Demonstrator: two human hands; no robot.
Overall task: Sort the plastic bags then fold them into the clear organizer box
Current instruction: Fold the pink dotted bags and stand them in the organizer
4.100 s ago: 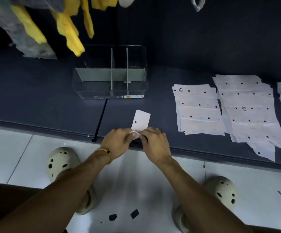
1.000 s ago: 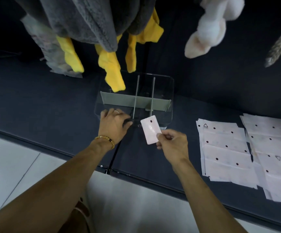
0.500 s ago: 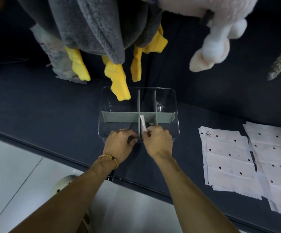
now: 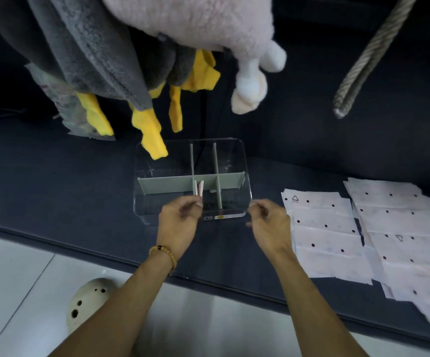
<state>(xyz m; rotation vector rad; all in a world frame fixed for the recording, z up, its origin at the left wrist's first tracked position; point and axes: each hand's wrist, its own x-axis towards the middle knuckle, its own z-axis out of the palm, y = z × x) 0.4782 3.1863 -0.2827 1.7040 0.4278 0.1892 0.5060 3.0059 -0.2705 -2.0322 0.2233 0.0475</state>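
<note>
Left hand [image 4: 180, 222]: bare, forearm unsleeved, with a bracelet [image 4: 163, 254] of small round amber-yellow beads and one dark bead at the wrist. Right hand [image 4: 269, 225]: bare, forearm unsleeved, no jewellery visible on the side that shows. Footwear: one cream-coloured clog [image 4: 87, 302] with round dark ventilation holes across its rounded toe, partly hidden behind the left forearm.

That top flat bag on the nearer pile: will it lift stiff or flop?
Probably floppy: the top flat bag is a thin, creased sheet. Likely very light and apt to slide off the pile beneath, since it lies loose. It may unfold along its creases.
</note>
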